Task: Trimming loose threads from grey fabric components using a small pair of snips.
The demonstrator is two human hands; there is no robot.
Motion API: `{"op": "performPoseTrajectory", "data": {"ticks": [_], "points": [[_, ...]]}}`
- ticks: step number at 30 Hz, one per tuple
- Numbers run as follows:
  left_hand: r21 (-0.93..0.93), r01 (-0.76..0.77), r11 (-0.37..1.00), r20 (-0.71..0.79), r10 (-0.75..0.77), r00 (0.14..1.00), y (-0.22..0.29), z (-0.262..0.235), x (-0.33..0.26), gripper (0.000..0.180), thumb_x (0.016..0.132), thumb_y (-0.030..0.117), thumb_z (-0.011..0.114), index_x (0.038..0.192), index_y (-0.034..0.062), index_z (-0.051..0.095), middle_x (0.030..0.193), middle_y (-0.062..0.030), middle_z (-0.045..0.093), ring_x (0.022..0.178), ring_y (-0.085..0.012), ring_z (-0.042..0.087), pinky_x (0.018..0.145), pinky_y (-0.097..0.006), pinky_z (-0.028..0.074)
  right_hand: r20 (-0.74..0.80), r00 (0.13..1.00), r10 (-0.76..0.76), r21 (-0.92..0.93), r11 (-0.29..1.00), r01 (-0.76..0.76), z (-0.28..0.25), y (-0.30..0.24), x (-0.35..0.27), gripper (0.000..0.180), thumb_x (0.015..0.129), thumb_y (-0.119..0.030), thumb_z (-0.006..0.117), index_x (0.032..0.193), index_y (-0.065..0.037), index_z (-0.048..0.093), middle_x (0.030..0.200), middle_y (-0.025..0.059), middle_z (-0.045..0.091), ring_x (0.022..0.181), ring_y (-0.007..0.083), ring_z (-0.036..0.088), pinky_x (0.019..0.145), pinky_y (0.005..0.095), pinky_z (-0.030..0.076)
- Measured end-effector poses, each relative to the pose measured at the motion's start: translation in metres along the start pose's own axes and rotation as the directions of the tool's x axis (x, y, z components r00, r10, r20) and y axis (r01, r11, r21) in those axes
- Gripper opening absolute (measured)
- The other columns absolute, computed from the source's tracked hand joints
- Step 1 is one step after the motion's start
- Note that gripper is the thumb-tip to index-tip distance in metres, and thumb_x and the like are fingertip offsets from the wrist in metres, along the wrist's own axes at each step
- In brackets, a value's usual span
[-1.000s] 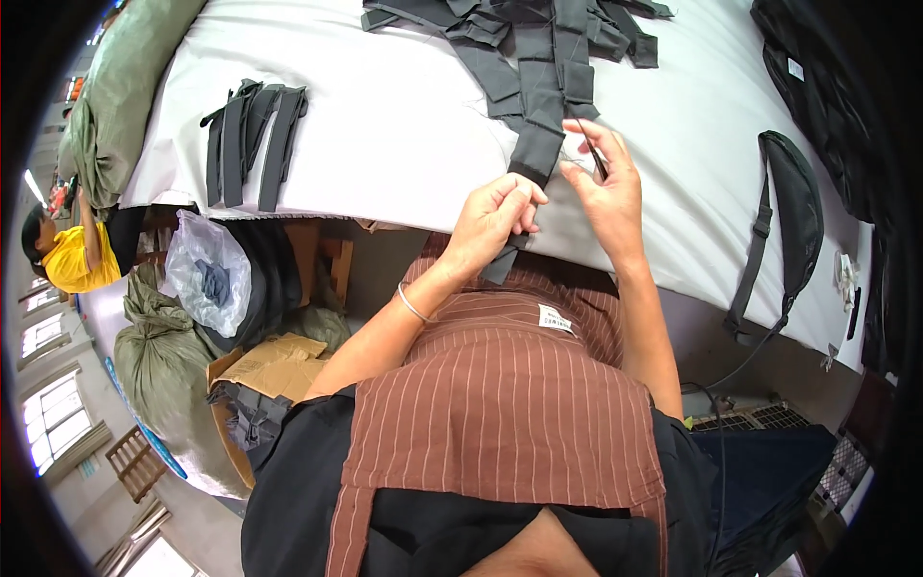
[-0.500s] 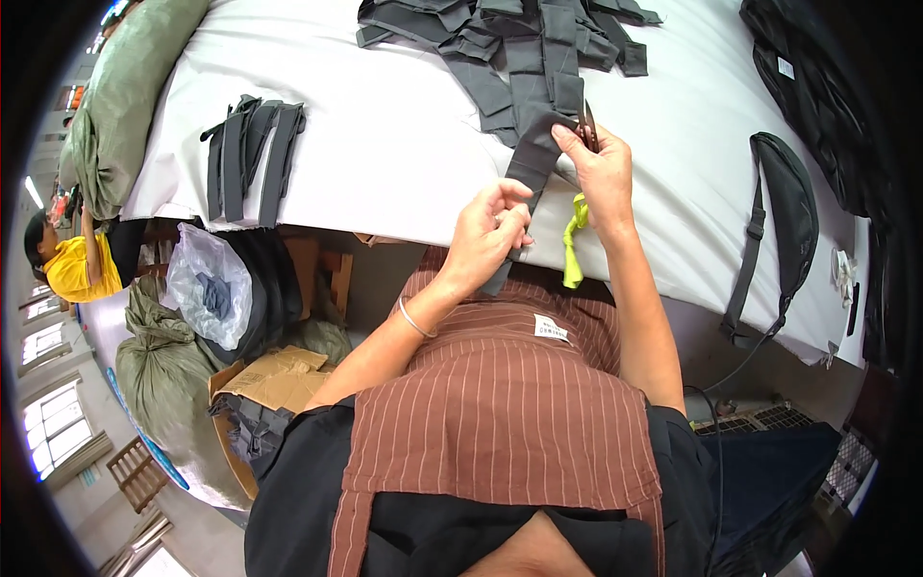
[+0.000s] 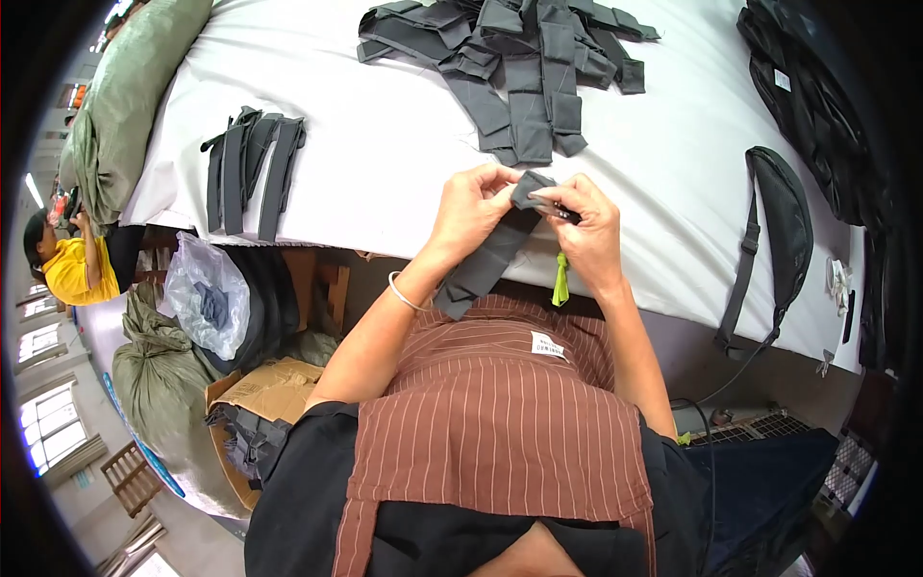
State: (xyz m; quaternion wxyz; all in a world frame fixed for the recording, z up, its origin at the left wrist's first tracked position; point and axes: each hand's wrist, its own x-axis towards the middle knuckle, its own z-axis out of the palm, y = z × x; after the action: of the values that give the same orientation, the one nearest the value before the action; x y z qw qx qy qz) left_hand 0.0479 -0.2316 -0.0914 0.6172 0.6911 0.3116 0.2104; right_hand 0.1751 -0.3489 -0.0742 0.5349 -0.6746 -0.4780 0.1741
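My left hand [image 3: 469, 213] is closed, pinching one edge of a dark grey fabric strip [image 3: 484, 262] near its upper end. The strip slants down over the table's front edge toward my apron. At the same end, my right hand [image 3: 591, 231] is closed around a pair of dark scissors [image 3: 567, 213], mostly hidden by the fingers, and its fingertips also touch the strip. A yellow-green cloth tie [image 3: 561, 279] dangles below that hand. Just beyond my hands, a tangled pile of similar grey strips [image 3: 524, 82] lies on the white-covered table [image 3: 375, 144].
To the left lies a small stack of grey strips [image 3: 252, 173]. A black waist bag [image 3: 781, 231] rests at the right. Under the table edge are a clear plastic bag [image 3: 207, 288] and a cardboard box [image 3: 279, 385]. A person in yellow [image 3: 77, 267] is far left.
The strip has come apart from the pile and been drawn toward me. My right hand moved nearer with the scissors; my left hand rose to the strip's upper end.
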Motion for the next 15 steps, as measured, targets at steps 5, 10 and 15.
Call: {"op": "performPoseTrajectory", "data": {"ticks": [5,10,15], "points": [[-0.322,0.229,0.919,0.026,-0.233,0.972,0.029,-0.002,-0.016,0.015,0.085,0.011,0.062,0.092,-0.0012,0.066,0.075,0.0015,0.061,0.064,-0.0027,0.05,0.055,-0.017,0.039,0.006,1.0,-0.026,-0.001,1.0,0.026,-0.001,-0.012,-0.005,0.037,0.062,0.015,0.057,0.091,-0.005,0.07,0.069,0.0022,0.048,0.062,0.0115,0.047,0.055,0.0237,0.038],[-0.376,0.291,0.88,0.013,-0.309,0.951,0.026,-0.002,-0.031,0.02,0.086,0.022,0.065,0.087,0.0019,0.066,0.064,0.0036,0.054,0.054,-0.0037,0.046,0.05,-0.018,0.036,0.053,0.998,-0.017,0.005,1.0,0.017,0.0,-0.013,-0.009,0.034,0.064,0.011,0.059,0.09,-0.008,0.071,0.068,0.0025,0.05,0.061,0.0129,0.05,0.056,0.0253,0.041],[-0.38,0.283,0.88,-0.036,-0.32,0.947,0.024,-0.004,-0.037,0.018,0.087,0.02,0.065,0.084,0.0021,0.066,0.062,0.0041,0.054,0.052,-0.003,0.045,0.048,-0.018,0.036,0.045,0.999,-0.018,-0.01,1.0,0.018,-0.01,-0.029,-0.004,0.025,0.071,-0.008,0.073,0.095,-0.011,0.07,0.073,0.0021,0.058,0.064,0.0148,0.056,0.059,0.0266,0.044]]}}
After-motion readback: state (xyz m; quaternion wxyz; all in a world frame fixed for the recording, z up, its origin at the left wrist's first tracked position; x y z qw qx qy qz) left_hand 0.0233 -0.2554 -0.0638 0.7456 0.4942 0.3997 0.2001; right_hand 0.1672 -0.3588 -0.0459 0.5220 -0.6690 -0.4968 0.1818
